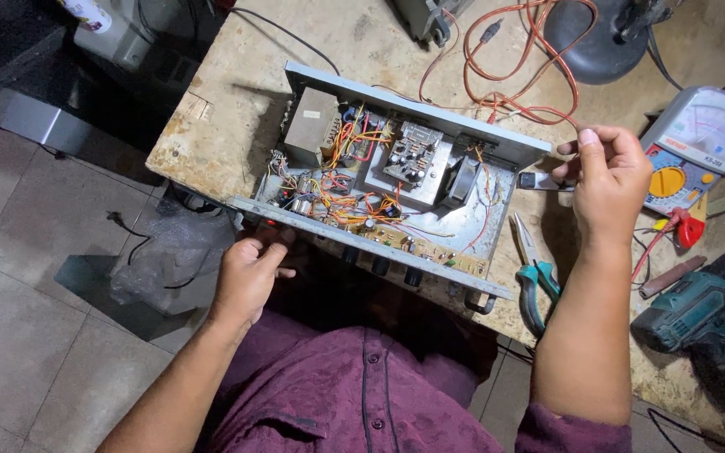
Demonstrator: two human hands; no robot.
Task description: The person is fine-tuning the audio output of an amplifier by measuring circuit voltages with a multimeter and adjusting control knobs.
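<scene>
Open amplifier chassis (396,180) sits lid-off on the worktop (228,109), front panel toward the person, knobs hanging just past the near edge. Inside: grey transformer (312,126) at left, circuit board (413,155) in the middle, orange and red wiring throughout.

Left hand (249,273) grips the front-left corner of the chassis, fingers curled over the panel edge, thumb under. Right hand (610,180) is at the right end, fingers bent, thumb and forefinger seemingly pinched near the top rear corner; can't tell if it holds anything small. A dark flat tool (539,180) lies just beside that hand.

Step looks like steadying or repositioning the chassis with both hands, inspection stage, no tool in use. Any shift calls for a firm grip at both ends, since the front overhangs the edge.

Nearby: green-handled pliers (534,281) just right of the chassis, multimeter (698,147) further right, teal drill (685,315), red leads (530,59) looped behind.
</scene>
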